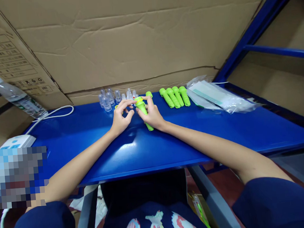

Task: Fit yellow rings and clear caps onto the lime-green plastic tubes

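A lime-green flashlight (149, 127) is gripped in my right hand (155, 117), its wide head pointing away from me and a yellow ring showing near the top. My left hand (121, 117) is beside that head, fingers reaching over to its rim and thumb held apart. Just behind my left fingers stand several clear plastic cups (107, 104), with smaller clear pieces (128, 94) beside them. A small green part (148, 94) shows behind my right hand. Some green-yellow bit (116, 106) peeks out by my left fingers, mostly hidden.
Several green flashlights (176, 97) lie in a row on the blue table (113, 159), right of my hands. Clear plastic bags (216, 96) lie beyond them. At left are a water bottle (19, 98), a power strip (19, 141) and a white cable (59, 109). Cardboard (135, 41) walls the back.
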Motion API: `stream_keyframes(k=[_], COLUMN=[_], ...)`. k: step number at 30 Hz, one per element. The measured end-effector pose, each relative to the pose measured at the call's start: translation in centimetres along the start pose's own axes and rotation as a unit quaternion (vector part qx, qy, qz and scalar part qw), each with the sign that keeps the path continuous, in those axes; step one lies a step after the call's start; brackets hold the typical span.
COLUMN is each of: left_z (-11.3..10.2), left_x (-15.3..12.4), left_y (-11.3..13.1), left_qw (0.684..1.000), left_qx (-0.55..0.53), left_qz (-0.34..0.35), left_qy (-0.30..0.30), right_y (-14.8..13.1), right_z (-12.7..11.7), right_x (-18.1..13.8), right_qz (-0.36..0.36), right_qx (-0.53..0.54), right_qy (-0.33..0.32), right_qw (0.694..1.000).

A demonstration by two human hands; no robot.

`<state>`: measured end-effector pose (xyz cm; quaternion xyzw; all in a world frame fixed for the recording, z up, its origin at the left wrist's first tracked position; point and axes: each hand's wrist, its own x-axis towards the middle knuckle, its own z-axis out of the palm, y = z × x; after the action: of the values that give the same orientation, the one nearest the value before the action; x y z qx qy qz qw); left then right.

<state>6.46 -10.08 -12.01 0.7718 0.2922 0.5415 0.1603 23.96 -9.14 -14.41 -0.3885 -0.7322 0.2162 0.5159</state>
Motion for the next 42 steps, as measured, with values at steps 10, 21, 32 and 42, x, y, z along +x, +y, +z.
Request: stream_keyframes(k=[10,21,32,42], left_z=[0.21,0.37,0.64,0.55], left_x=[-0.01,-0.12,-0.32,-0.17], left_y=[-0.49,-0.89,-0.18,-0.15], left_qw=[0.999,0.999,1.000,1.000], left_qx=[0.029,0.034,0.016,0.019], left_qz=[-0.010,0.007,-0.012,0.006], left_qy=[-0.007,-0.009,-0.003,-0.007], right_y=[-0.14,-0.12,-0.63,-0.61], right_z=[0.19,0.27,-0.03,0.12], right_x=[-0.38,-0.33,-0.21,-0.38], right_qz=[0.004,0.006,-0.037,-0.043], right_qx=[0.014,0.007,-0.010,-0.001], right_qy=[0.001,-0.001,-0.005,-0.015], right_qw=[1.000,1.000,0.999,0.999])
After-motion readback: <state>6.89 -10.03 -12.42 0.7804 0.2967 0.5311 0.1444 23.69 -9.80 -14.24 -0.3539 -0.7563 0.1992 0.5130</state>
